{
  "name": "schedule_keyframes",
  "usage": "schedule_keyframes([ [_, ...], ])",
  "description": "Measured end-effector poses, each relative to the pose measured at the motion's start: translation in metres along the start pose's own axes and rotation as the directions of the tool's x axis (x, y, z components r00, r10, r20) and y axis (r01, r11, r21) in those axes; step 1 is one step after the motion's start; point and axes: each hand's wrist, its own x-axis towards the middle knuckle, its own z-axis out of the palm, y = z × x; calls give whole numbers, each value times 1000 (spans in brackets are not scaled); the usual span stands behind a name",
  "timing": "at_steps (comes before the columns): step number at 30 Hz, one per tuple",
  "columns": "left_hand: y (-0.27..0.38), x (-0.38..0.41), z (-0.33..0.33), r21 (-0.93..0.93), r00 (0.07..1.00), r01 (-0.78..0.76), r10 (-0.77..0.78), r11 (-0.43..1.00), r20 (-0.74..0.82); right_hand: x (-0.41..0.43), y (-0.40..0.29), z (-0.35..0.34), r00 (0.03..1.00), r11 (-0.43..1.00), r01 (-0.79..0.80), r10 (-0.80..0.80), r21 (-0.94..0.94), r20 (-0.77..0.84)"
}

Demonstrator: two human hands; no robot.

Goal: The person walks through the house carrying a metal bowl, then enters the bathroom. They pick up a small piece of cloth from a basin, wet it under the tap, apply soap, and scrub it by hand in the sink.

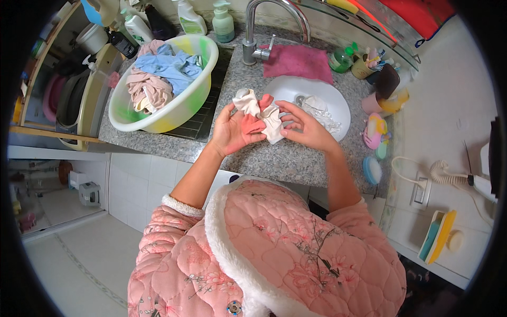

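Observation:
Small white and coral-red pieces of cloth, which look like socks (271,121), are bunched between my hands above the counter's front part, left of the washbasin. My left hand (231,132) faces palm up, its thumb and fingers around the coral part and the cloth's left side. At the right edge, the fingertips of my right hand (307,126) pinch the white part. A wet, whitish, crumpled item (319,111) lies in the white basin (273,84), close behind my right hand; I cannot tell whether it is cloth or plastic.
Left stands a large plastic tub (212,73) of pink and blue clothes (168,67). A chrome faucet (249,49) rises behind the basin beside a magenta cloth (295,61). Bottles (223,23) line the back; toothbrush cups (361,68) and a blue brush (371,170) stand right.

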Motion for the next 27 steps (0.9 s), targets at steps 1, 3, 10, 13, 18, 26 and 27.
schedule_keyframes([
  [1,2,-2,4,-15,1000,7,-7,1000,19,-1,-3,0,1000,1000,6,-6,-10,8],
  [3,6,-6,12,-46,998,19,-16,999,57,2,8,-3,999,1000,5,-5,10,-47],
  [10,-8,-12,-7,430,978,73,20,900,-207,28,13,22,987,961,-103,68,-255,-145],
  [13,-7,-19,-11,299,958,49,40,953,-284,27,21,28,974,990,-112,93,-82,-205],
  [18,1,-28,-45,375,881,-95,253,922,-399,25,26,31,950,961,-72,-15,-267,-311],
  [26,-13,-35,-31,345,952,59,51,937,-301,26,26,89,976,949,64,-124,-308,-179],
  [27,-14,-38,-30,334,951,43,65,941,-303,26,28,89,982,927,76,-133,-367,-132],
])
